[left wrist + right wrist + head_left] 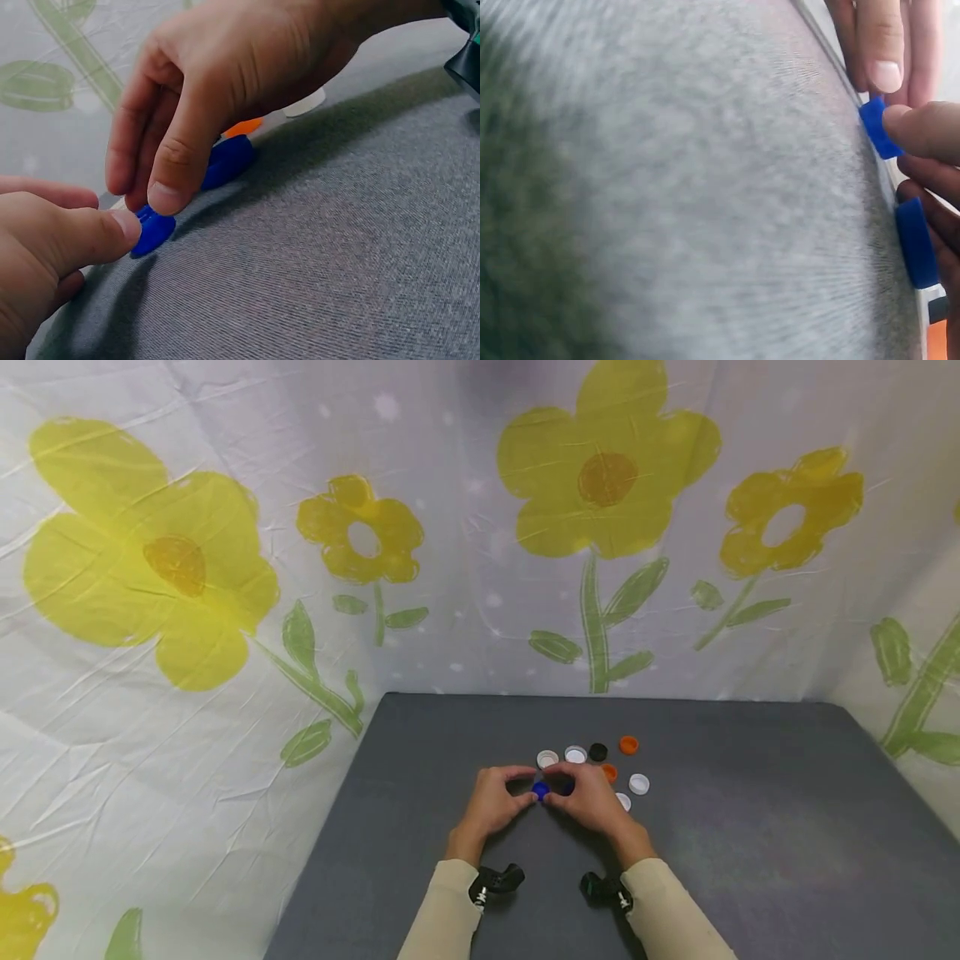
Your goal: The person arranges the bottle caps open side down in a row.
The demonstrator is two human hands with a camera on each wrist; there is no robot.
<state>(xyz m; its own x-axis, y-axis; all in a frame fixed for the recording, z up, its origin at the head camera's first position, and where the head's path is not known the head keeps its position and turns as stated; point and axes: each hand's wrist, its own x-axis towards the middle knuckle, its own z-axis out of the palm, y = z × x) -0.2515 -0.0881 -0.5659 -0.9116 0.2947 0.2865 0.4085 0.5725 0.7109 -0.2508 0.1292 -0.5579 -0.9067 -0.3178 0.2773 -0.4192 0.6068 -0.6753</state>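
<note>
A small blue bottle cap [541, 790] is between the tips of both hands, low over the grey tabletop. My left hand [495, 800] has its thumb against the cap's near left edge, with the fingers curved round the far side. From the right, my right hand [591, 795] pinches the same blue cap [879, 129] with its thumb and bent fingers. A second, larger blue cap [229, 162] stands beneath the right palm, partly covered in the head view. The undersides of the fingers are mostly hidden.
Behind the hands lie a cream cap [547, 759], a white cap [575, 754], a black cap [597, 752] and an orange cap [628, 745]. Another orange cap [610, 772] and a white cap [639, 784] are right of the right hand. A flowered cloth [465, 527] hangs behind.
</note>
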